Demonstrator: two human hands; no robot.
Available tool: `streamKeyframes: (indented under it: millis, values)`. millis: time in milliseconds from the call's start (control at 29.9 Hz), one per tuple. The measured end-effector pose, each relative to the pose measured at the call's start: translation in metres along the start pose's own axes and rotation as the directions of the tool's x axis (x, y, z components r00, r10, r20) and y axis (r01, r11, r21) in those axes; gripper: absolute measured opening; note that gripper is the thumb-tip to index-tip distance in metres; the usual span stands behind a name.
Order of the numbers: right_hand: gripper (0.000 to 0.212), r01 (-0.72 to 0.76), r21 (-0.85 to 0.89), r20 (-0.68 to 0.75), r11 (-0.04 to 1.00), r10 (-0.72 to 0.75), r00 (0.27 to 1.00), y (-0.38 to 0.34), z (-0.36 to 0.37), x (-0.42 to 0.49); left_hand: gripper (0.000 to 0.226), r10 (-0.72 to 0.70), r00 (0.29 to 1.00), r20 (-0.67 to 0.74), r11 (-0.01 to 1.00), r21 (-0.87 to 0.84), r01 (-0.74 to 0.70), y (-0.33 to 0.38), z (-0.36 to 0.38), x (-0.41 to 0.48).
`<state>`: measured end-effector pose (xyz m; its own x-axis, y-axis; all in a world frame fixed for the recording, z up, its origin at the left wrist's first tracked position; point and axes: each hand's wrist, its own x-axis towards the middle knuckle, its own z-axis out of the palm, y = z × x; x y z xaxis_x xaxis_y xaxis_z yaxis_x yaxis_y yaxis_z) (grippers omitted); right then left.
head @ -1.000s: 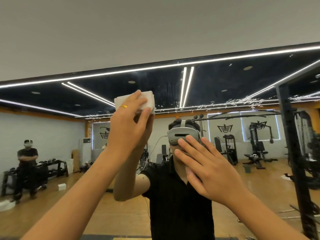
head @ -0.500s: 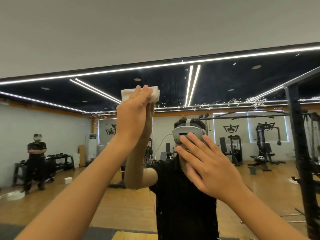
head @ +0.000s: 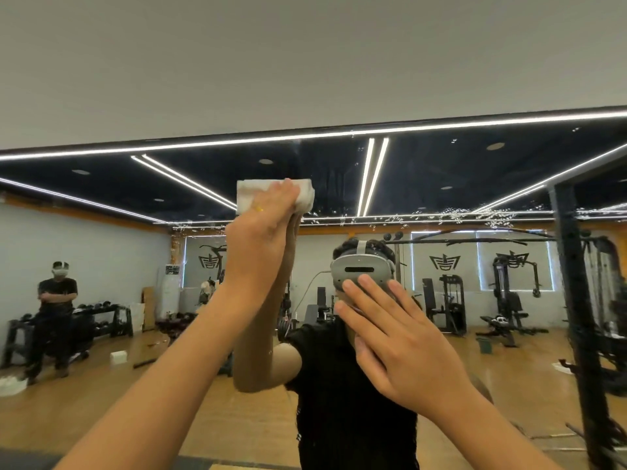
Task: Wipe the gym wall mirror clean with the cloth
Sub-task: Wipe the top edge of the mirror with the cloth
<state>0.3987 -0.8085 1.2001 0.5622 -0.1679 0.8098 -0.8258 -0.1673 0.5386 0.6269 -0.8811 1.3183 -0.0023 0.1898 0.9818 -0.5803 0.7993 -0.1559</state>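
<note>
**Figure: wiping the upper band of the mirror.** Your left grip pressed the cloth flat against the mirror, high up and a little below its dark top edge. Its fingers lay nearly straight over the pad rather than curled round it. Your right grip lay lower and to the right, wide and holding nothing, with palm and spread fingers braced on the glass. Judged from the surface, the job was at most partly done. A scatter of white droplets ran across the glass to the right of the cloth at about its height, with a fainter trail to its left. Faint vertical streaks showed just right of the pad, so that band remained to be cleared. Whether the lower glass had been wiped could not be told, though it reflected the gym floor without obvious marks. The cloth was white, folded into a thick rectangular pad with soft, rounded corners and a slightly nubbly, absorbent-looking surface. The mirror was a hard, glossy, flat sheet that ran past both sides of the view and met a matte pale wall above. A thin yellow ring circled one finger of the left grip.
</note>
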Motion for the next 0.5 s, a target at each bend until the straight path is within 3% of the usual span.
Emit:
streamKeyframes:
  millis: [67,201,301,501]
  values:
    - [0.054,0.004,-0.003,0.005,1.0,-0.004,1.0,0.0,0.0,0.0,0.056,-0.02,1.0,-0.008,0.999,-0.035,0.019,-0.002,0.002,0.003]
    - [0.054,-0.001,0.01,-0.009,1.0,0.001,1.0,-0.001,-0.001,0.0,0.03,-0.082,0.997,-0.008,0.996,0.02,0.083,0.015,-0.009,0.06]
    - [0.053,-0.002,0.011,-0.016,1.0,0.002,1.0,-0.002,-0.003,0.0,0.033,-0.17,0.985,-0.019,0.985,0.029,0.171,0.02,-0.01,0.091]
    - [0.053,0.0,-0.018,-0.014,1.0,0.0,1.0,-0.002,-0.003,0.002,0.025,0.07,0.998,-0.011,0.997,0.035,-0.069,0.011,-0.007,0.062]
